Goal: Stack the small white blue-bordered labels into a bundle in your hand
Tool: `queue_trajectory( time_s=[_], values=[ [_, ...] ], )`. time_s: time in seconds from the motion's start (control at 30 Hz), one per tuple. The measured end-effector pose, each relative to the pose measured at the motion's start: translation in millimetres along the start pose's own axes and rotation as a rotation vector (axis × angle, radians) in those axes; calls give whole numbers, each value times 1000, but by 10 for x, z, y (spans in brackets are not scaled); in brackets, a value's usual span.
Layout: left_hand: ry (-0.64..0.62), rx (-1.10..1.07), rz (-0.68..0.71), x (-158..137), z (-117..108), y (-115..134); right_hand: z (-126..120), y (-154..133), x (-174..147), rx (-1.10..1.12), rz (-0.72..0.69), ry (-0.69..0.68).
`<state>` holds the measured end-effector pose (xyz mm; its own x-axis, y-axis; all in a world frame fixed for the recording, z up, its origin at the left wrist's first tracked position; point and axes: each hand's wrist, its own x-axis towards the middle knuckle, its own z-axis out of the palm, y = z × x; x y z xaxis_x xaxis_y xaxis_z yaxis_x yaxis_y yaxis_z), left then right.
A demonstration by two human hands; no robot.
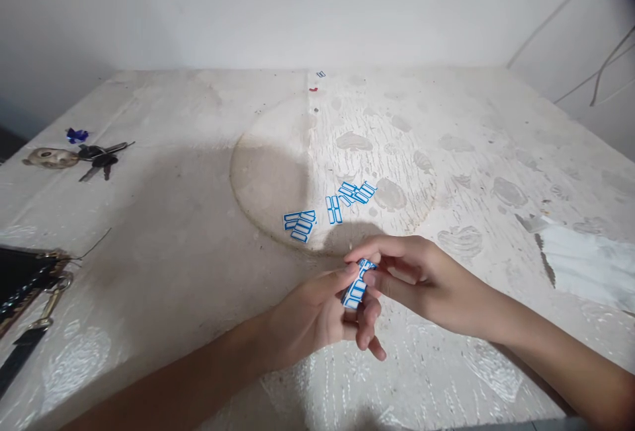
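My left hand [342, 312] is closed around a small stack of blue-and-white printed pieces [355, 293], like little cards or labels, with the thumb on top and fingers beneath. At the stack's upper end, the thumb and fingers of my right hand [411, 275] pinch the same pieces. Just beyond the hands, more of these pieces lie on the table: an overlapping group [300, 224] at left, one piece [334, 209] in the middle, and another overlapping group [357, 193] to its right. What they are made of I cannot tell.
A plastic-covered table [173, 272] runs back to a white wall. Keys [102, 156] and a shiny blue scrap [77, 135] lie at left, above a black bag [30, 285] with a strap clip. White crumpled paper [585, 259] lies at right; a small red bit [313, 89] is far back.
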<state>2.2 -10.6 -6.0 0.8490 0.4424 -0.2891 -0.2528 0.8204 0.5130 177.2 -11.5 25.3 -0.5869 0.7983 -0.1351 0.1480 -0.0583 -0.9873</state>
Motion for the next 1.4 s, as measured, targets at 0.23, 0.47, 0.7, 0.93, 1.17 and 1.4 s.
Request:
queue_trajectory(
  time_s=[0.23,0.47,0.7,0.93,1.17,1.4],
  values=[
    [0,5,20,1,-6,-25,39,34,20,-137,-38,58],
    [52,-46,90,11,0,-33,163,50,-8,37,-5,103],
    [64,-42,96,13,21,-13,197,24,-52,79,65,-23],
    [73,-16,57,-13,-6,-25,137,29,-74,-286,-57,108],
    [8,25,45,-41,18,-4,150,20,-13,-66,-92,181],
    [-38,218,11,-48,-4,-10,90,9,9,205,-12,167]
  ],
)
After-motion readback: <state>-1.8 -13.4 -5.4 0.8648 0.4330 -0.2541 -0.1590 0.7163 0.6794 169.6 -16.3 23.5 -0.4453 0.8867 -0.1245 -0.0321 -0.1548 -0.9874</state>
